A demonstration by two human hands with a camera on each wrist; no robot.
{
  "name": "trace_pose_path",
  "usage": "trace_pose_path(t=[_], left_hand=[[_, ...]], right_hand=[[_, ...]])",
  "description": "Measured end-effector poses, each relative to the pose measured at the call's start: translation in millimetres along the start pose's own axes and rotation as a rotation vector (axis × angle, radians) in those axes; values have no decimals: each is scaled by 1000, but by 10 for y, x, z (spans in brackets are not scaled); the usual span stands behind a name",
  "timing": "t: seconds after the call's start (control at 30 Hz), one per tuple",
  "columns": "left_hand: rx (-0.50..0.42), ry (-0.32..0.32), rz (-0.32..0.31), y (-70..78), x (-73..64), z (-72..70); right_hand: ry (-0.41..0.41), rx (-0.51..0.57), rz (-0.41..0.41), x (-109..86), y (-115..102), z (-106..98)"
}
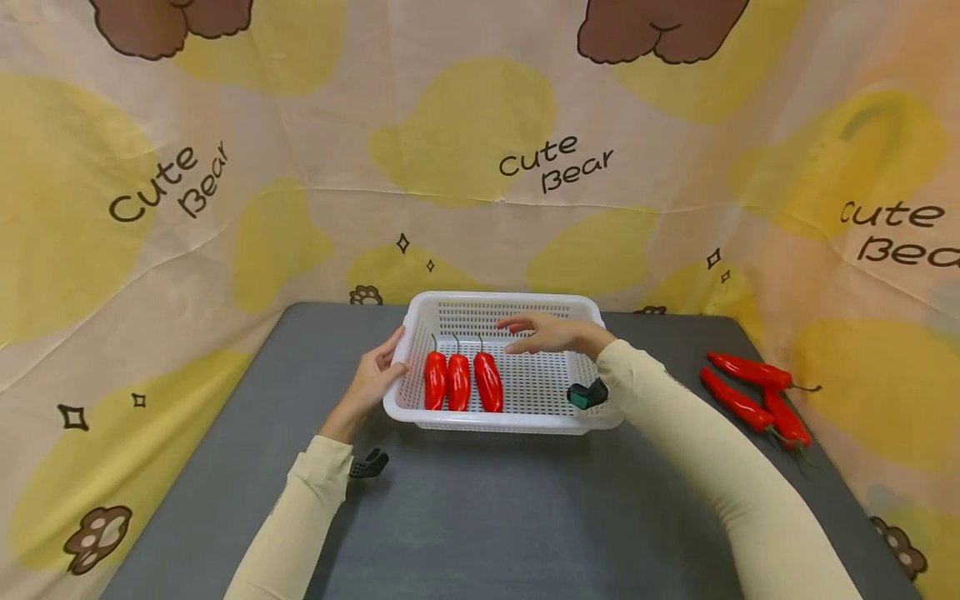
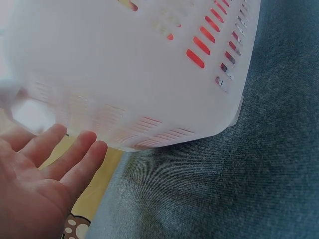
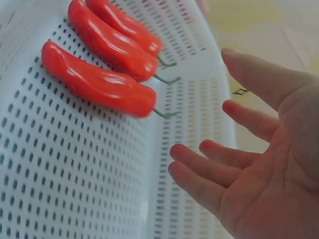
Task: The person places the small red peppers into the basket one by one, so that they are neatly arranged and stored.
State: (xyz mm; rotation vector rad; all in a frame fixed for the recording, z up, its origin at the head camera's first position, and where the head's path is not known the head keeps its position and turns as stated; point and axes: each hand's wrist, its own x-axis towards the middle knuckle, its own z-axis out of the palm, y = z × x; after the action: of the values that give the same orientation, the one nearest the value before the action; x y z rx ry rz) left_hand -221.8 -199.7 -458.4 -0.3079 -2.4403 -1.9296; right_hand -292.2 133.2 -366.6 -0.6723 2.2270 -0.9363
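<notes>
A white perforated plastic basket (image 1: 502,422) stands on the grey table. Side by side in its left half lie three red chili peppers (image 1: 488,383) with green stems pointing to the far side. My left hand (image 1: 369,385) holds the basket by its left rim, thumb over the edge; in the left wrist view its fingers (image 2: 82,159) lie along the outer side. Over the basket's inside, right of the peppers, hovers my right hand (image 1: 553,333). Its fingers are spread and nothing is in them, as the right wrist view shows.
Three more red chili peppers (image 1: 738,402) lie in a loose pile near the table's right edge. A patterned cloth (image 1: 465,108) hangs behind the table (image 1: 495,517) and at both sides. Each wrist carries a small dark camera.
</notes>
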Motion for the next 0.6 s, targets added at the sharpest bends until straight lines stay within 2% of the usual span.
trace_pose_path(t=[0.2, 0.47, 0.6], left_hand=[[-9, -10, 4, -13, 6, -9], [-9, -6, 8, -17, 12, -3], [-13, -8, 9, -29, 18, 0]], right_hand=[[38, -17, -19, -233, 43, -148], [134, -15, -121, -570, 92, -324], [180, -10, -138, -763, 169, -402]])
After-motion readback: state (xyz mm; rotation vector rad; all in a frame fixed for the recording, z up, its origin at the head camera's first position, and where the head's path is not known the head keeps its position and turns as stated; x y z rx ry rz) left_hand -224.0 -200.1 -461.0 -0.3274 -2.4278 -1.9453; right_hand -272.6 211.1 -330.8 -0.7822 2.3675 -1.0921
